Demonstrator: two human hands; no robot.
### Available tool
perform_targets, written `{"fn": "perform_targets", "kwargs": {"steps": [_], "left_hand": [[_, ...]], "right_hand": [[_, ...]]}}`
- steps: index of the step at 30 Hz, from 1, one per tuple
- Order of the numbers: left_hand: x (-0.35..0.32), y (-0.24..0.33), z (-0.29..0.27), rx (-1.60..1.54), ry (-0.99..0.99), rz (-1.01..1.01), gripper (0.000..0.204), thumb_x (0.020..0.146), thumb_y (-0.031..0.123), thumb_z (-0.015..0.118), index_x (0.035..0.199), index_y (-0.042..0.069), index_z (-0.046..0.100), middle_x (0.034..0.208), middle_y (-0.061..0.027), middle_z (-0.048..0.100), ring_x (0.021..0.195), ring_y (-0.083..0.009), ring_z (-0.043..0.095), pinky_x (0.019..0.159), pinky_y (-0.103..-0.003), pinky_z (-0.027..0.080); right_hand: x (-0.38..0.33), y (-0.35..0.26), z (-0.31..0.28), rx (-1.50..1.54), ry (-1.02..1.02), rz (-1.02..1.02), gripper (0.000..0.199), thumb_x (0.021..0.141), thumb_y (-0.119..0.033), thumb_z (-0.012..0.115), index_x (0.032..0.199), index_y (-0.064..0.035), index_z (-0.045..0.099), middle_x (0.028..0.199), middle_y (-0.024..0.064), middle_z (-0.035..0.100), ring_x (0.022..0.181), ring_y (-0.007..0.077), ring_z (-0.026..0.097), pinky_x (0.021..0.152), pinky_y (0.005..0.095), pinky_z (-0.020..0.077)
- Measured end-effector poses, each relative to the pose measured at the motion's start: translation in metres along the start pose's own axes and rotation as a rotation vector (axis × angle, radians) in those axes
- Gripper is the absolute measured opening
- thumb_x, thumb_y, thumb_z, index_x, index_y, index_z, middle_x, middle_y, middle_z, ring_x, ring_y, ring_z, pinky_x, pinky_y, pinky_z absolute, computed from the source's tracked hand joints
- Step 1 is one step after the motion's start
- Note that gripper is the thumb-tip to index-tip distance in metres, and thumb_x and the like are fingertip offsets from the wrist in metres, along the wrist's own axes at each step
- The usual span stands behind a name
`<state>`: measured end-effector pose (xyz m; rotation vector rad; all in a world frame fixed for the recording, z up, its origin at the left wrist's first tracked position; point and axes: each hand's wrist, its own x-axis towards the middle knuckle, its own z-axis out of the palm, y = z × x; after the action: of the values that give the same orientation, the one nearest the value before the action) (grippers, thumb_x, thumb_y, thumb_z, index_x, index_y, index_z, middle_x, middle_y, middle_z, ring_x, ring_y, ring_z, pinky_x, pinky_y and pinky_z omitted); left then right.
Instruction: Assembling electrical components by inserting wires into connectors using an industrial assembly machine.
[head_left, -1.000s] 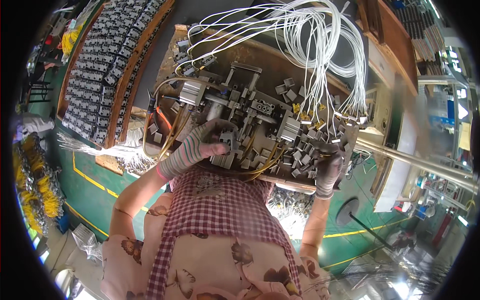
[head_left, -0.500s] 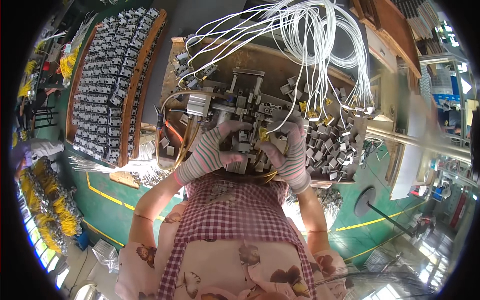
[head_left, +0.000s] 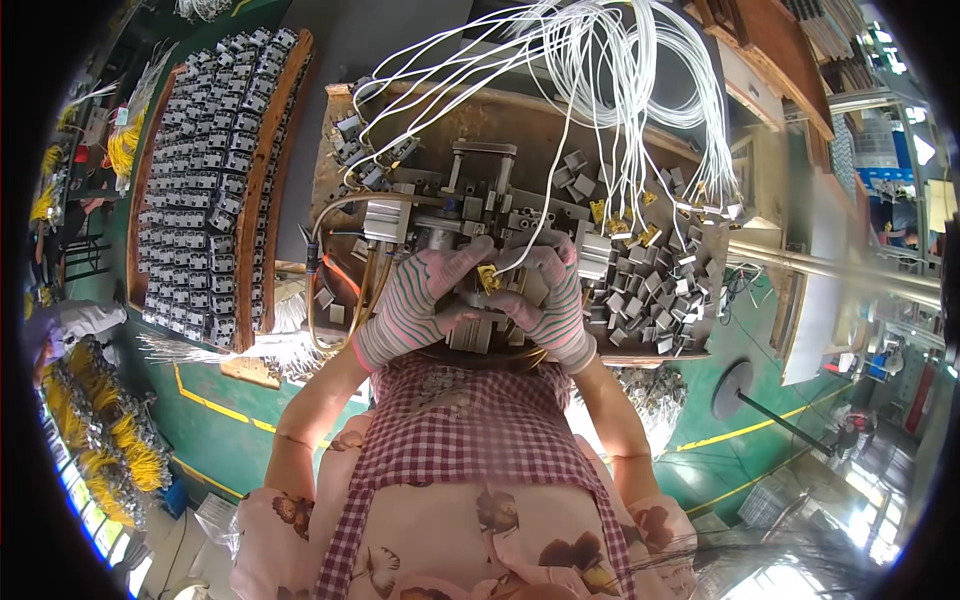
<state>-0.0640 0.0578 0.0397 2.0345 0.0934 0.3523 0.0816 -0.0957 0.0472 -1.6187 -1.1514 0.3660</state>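
My left hand (head_left: 418, 300), in a striped knit glove, reaches to the metal fixture (head_left: 484, 168) in front of me. Its thumb and forefinger are apart around the near side of the fixture, with the forefinger tip close to a small brass terminal (head_left: 488, 278). My right hand (head_left: 548, 305), gloved the same way, is closed on that terminal from the right. From the terminal a white wire (head_left: 547, 200) runs up to the coiled bundle. Between the hands, lower down, sits a grey metal block (head_left: 470, 335). Fingers partly hide the contact points.
Many grey metal housings (head_left: 640, 295) lie loose on the right of the wooden tray (head_left: 450, 120). Brass-ended wires (head_left: 610, 215) lie beyond them under a white coil (head_left: 640, 80). At left, a wooden rack (head_left: 262, 190) holds rows of assembled parts. Hoses (head_left: 318, 290) curve beside my left hand.
My right hand has moved left with the brass terminal and its white wire, bringing it between both hands. My left forefinger is now close to the terminal. The view has shifted slightly.
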Motion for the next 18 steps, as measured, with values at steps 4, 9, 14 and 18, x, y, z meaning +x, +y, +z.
{"fn": "perform_targets", "kwargs": {"steps": [4, 9, 14, 18], "left_hand": [[0.004, 0.009, -0.004, 0.238, -0.092, 0.044, 0.087, 0.068, 0.016, 0.079, 0.144, 0.008, 0.038, 0.117, -0.0144, 0.064, 0.091, -0.0368, 0.063, 0.077, -0.041, 0.052], [-0.008, 0.016, 0.026, 0.013, 0.131, -0.093, 0.079, 0.073, 0.026, 0.081, 0.140, 0.007, 0.044, 0.107, -0.0121, 0.067, 0.088, -0.0293, 0.065, 0.080, -0.035, 0.052], [-0.023, 0.007, 0.045, -0.744, 0.250, -0.492, 0.065, 0.082, 0.034, 0.077, 0.132, 0.002, 0.051, 0.104, -0.0038, 0.065, 0.091, -0.0112, 0.061, 0.081, -0.027, 0.051], [-0.016, 0.011, 0.054, -0.804, 0.310, -0.537, 0.062, 0.083, 0.033, 0.077, 0.128, -0.002, 0.053, 0.105, -0.0044, 0.063, 0.089, -0.0094, 0.060, 0.081, -0.025, 0.051]], "right_hand": [[-0.003, 0.008, -0.006, -0.076, -0.045, -0.063, 0.048, 0.068, -0.029, 0.085, 0.103, -0.0071, 0.062, 0.110, 0.0078, 0.053, 0.105, 0.0247, 0.051, 0.092, 0.0383, 0.0422], [-0.004, 0.008, -0.003, -0.035, 0.012, 0.004, 0.053, 0.059, -0.025, 0.088, 0.104, -0.0098, 0.063, 0.106, 0.0083, 0.056, 0.106, 0.0287, 0.051, 0.089, 0.0407, 0.0424], [0.002, -0.010, -0.014, 0.049, -0.192, 0.071, 0.072, 0.056, -0.029, 0.090, 0.116, -0.0064, 0.056, 0.118, 0.0135, 0.049, 0.111, 0.0327, 0.050, 0.096, 0.0429, 0.0425], [0.002, -0.003, -0.011, -0.080, -0.202, 0.009, 0.075, 0.053, -0.032, 0.090, 0.115, -0.0057, 0.056, 0.117, 0.0131, 0.049, 0.110, 0.0333, 0.051, 0.094, 0.0438, 0.0428]]}}
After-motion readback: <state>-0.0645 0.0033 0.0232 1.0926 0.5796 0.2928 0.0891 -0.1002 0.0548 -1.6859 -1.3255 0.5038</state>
